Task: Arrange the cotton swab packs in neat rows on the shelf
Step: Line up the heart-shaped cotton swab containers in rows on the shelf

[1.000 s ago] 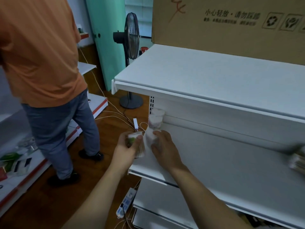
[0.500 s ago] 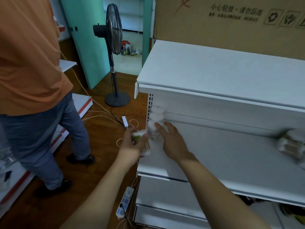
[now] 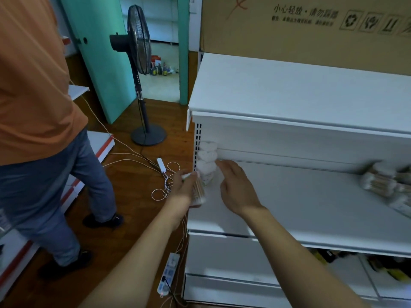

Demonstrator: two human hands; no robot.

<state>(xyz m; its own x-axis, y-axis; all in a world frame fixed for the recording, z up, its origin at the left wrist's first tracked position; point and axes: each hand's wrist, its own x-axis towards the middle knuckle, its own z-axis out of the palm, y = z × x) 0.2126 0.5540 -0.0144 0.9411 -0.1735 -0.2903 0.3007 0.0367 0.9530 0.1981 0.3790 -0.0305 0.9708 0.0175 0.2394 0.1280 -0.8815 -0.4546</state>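
We have three packs (image 3: 207, 160) lined up in a row at the shelf's (image 3: 311, 201) far-left corner, running toward 12 o'clock along the side wall. Our left hand (image 3: 184, 192) grips a fourth pack (image 3: 198, 190) just at the shelf's left edge, not yet set down. Our right hand (image 3: 235, 187) lies spread, fingertips (image 3: 220, 163) touching the nearest placed pack at its 3 o'clock side. A loose pile (image 3: 382, 183) waits at 3 o'clock, blurred. We judge the job barely begun: one short row started, most packs left.
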